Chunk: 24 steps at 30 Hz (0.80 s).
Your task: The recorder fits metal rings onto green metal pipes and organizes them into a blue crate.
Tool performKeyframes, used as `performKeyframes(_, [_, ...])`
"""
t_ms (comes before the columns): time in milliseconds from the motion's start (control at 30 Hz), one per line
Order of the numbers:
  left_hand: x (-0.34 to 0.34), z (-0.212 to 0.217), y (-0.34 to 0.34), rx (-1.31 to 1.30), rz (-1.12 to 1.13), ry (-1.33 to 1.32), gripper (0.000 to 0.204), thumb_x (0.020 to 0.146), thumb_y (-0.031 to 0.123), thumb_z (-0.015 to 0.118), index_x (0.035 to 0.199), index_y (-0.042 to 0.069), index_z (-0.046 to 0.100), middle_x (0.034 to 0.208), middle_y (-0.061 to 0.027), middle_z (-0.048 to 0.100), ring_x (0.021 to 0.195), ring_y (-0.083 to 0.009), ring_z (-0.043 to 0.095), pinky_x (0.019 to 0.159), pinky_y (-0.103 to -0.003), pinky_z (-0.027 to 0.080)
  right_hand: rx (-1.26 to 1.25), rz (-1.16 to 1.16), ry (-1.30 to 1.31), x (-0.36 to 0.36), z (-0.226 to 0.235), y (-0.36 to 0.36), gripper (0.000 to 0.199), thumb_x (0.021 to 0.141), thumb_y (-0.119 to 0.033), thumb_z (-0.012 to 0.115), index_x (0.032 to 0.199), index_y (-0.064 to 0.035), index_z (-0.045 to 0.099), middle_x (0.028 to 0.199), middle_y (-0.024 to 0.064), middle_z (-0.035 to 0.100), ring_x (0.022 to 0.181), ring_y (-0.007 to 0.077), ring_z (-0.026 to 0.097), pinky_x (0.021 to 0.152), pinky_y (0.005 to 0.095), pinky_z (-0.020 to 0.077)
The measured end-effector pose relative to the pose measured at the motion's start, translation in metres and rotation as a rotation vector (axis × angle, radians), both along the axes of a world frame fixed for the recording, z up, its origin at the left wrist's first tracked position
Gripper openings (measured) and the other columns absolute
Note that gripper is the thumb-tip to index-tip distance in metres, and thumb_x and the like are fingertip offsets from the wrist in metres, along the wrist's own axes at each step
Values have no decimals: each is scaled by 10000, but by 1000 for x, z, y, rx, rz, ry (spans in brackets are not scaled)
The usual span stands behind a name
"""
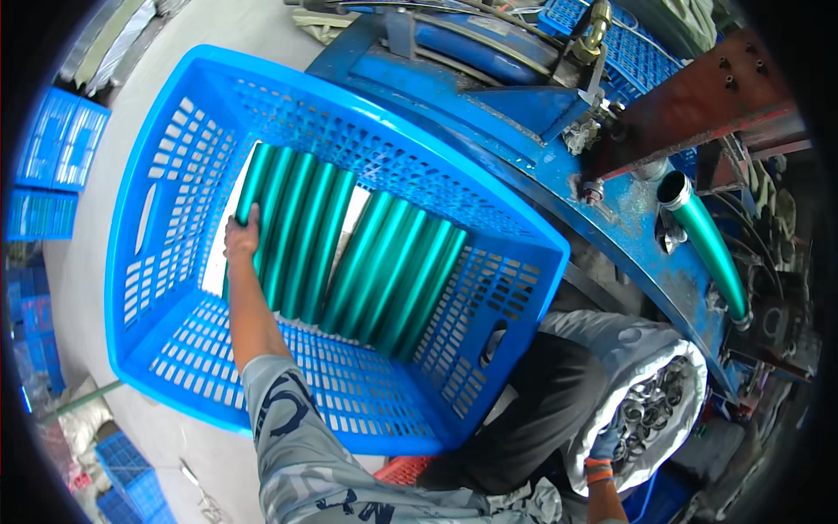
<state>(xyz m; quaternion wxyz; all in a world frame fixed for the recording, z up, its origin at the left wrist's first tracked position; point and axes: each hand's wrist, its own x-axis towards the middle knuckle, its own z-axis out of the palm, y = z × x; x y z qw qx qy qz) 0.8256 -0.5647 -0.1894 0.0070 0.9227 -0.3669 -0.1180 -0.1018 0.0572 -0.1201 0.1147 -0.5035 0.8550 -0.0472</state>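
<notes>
A large blue plastic basket [119, 262] with slotted walls holds a row of shiny green tubes [288, 236], lying side by side on its floor. My left hand [243, 236] reaches into it, bare, with its thumb on the leftmost tube [253, 179] and its fingers closed round that tube's side. At the lower right stands a white sack [694, 362], its rim rolled back, full of loose metal rings [650, 410] that look like hose clamps. In the mouth of this sack is my right hand [604, 447], in a bluish glove with an orange cuff; its fingers are mostly hidden.
A blue machine frame [515, 144] runs along the right of the basket, carrying a rusty red steel beam [698, 105]. One green tube with a metal end ring [711, 236] is fixed on the machine. Blue crates [61, 140] are stacked at far left; my dark-trousered knee [559, 375] is beside the sack.
</notes>
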Motion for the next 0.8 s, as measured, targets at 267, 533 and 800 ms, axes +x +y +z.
performKeyframes(267, [-46,20,-21,-73,-144,453,1190,1061,960,352,1753,1,482,1813,-268,465,1723,-405,386,1425,-475,271,38,-108,-35,-22,-8,6,674,1109,-107,572,1768,-41,443,1826,224,438,1704,415,401,1426,481,312])
performKeyframes(533, [-94,-29,1,228,-249,976,1233,796,702,980,1726,17,549,1725,-237,593,1619,-385,542,1346,-494,417,-29,-98,-51,-14,-16,5,707,1115,-252,630,1755,-9,455,1817,240,448,1706,405,407,1419,473,310])
performKeyframes(800, [-153,-52,53,335,-277,1113,1282,853,686,956,1814,51,395,1792,-206,510,1676,-365,435,1361,-551,341,-92,-81,-85,-3,-14,-11,676,1060,-159,684,1702,-23,522,1778,256,488,1677,438,437,1381,482,369])
